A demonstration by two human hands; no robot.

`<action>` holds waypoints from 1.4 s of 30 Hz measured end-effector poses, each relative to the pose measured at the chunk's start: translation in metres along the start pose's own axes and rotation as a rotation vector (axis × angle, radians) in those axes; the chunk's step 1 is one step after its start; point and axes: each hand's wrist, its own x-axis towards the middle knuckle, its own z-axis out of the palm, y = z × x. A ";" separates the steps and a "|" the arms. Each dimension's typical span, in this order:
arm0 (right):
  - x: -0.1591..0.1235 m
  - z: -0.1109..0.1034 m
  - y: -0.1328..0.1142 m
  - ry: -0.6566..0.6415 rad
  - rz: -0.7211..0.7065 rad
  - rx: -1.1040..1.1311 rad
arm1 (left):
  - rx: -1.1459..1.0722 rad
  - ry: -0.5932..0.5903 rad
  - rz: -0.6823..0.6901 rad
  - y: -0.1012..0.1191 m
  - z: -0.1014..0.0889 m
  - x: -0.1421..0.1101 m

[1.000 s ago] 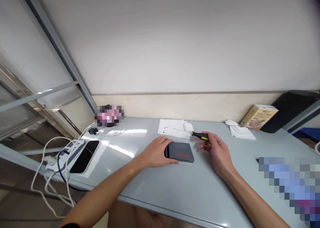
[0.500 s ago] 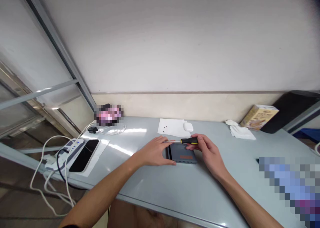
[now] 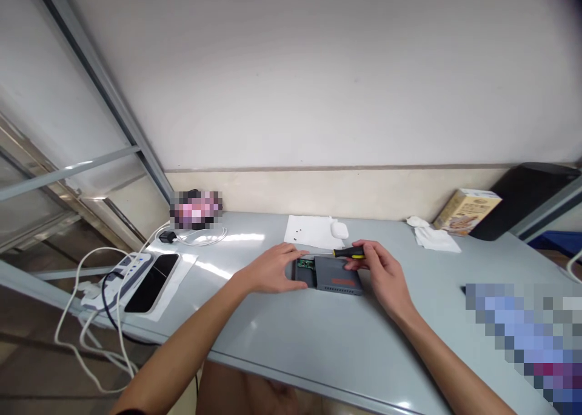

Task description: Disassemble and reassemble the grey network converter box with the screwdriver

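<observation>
A flat dark grey electronics box lies on the table, its vented cover [image 3: 337, 275] slid partly off to the right. Uncovered on the left are its tray-like base [image 3: 304, 277] and a green circuit board [image 3: 305, 262]. My left hand [image 3: 271, 271] grips the base from the left, with thumb at the near edge and fingers at the far edge. In my right hand [image 3: 381, 275] is a screwdriver [image 3: 349, 252] with a black and yellow handle, its shaft lying leftward over the box's far side. The fingers of that hand also touch the cover's right end.
Behind the box, a white paper [image 3: 309, 230] carries several small dark screws [image 3: 296, 231] and a white rounded case [image 3: 339, 230]. At left are a phone [image 3: 152, 283], a power strip [image 3: 119, 277] and cables. Crumpled tissue [image 3: 436, 239] and a carton [image 3: 468, 212] stand at right.
The cover has shifted right relative to the base, widening the gap and exposing the green circuit board. My hands have moved slightly apart; the screwdriver is still held.
</observation>
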 end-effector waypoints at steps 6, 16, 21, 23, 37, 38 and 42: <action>0.002 -0.003 0.000 0.034 -0.013 -0.049 | -0.003 -0.017 -0.041 0.000 -0.004 -0.001; 0.009 -0.013 0.000 0.133 -0.026 -0.064 | -0.012 -0.009 -0.037 -0.001 -0.008 -0.001; 0.011 -0.016 -0.004 0.179 -0.002 -0.033 | -0.010 -0.013 -0.041 0.001 -0.010 -0.001; 0.011 -0.017 -0.004 0.186 0.027 -0.019 | -0.017 -0.012 -0.039 0.000 -0.010 -0.001; 0.000 -0.012 -0.015 0.224 -0.106 0.000 | -0.005 0.010 -0.022 0.011 0.013 0.004; -0.001 -0.011 -0.015 0.222 -0.109 0.002 | -0.007 0.007 -0.023 0.012 0.016 0.004; -0.003 -0.010 -0.015 0.215 -0.111 0.002 | -0.017 0.017 -0.021 0.013 0.019 0.006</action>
